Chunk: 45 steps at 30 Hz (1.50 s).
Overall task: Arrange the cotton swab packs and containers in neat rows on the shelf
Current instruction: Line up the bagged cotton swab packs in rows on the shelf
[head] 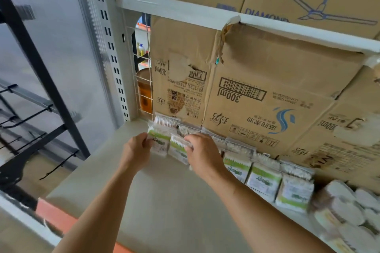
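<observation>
The cotton swab packs are clear bags with green-and-white labels, standing in two rows, one behind the other, along the back of the pale shelf from its left corner rightward. The leftmost pack is pinched by the left hand, and the second pack beside it is gripped by the right hand. At the rows' right end, the round containers with pale lids crowd together, blurred.

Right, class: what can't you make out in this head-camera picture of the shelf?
Head view:
- Containers: blurred, cut off by the right edge; count unclear.
- Back packs: lower parts hidden by the front packs.
- Label print: too small to read.
- Pack under the right hand: partly covered by its fingers.
</observation>
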{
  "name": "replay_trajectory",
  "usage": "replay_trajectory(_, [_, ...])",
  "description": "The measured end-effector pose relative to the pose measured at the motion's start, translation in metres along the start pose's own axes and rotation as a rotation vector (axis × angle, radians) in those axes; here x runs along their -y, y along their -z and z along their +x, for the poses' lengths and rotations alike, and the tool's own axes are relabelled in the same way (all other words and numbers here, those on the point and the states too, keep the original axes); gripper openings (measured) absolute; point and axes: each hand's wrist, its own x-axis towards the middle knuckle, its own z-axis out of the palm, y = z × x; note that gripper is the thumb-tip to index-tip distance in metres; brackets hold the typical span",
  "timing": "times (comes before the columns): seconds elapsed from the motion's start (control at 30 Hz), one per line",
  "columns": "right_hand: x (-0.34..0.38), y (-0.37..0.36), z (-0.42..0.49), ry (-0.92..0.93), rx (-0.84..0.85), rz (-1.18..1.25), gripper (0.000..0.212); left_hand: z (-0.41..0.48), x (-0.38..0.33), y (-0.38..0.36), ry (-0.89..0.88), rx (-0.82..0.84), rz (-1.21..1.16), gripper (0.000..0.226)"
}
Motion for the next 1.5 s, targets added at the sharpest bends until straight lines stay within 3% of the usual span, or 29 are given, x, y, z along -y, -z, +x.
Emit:
replay_trajectory(0.17, [-0.006, -0.005, 0.004, 0.048, -0.078, -0.302, 0.034, 0.004, 0.001, -0.003, -0.001, -0.005, -0.026, 0.015])
replay_trajectory(0.43, [-0.011, -0.014, 0.0, -0.093, 0.068, -0.366, 0.072, 0.004, 0.005, -0.009, 0.03, 0.004, -0.047, 0.032])
replay_trajectory(0.63, [-0.011, -0.001, -0.018, -0.126, -0.071, -0.219, 0.059, -0.009, 0.0, -0.012, 0.063, -0.076, -0.126, 0.045])
replay_trajectory(0.77, [-0.023, 0.018, -0.049, -0.207, -0.089, -0.142, 0.059, -0.039, -0.016, -0.023, -0.117, -0.196, 0.014, 0.049])
replay_trajectory(1.07, [-0.06, 0.057, -0.112, -0.422, -0.007, -0.135, 0.065, -0.086, -0.068, -0.073, -0.509, -0.037, 0.171, 0.051])
replay_trajectory(1.5, [-0.111, 0.119, -0.214, -0.523, -0.129, -0.186, 0.062, -0.197, -0.135, -0.136, -0.673, 0.145, 0.212, 0.053])
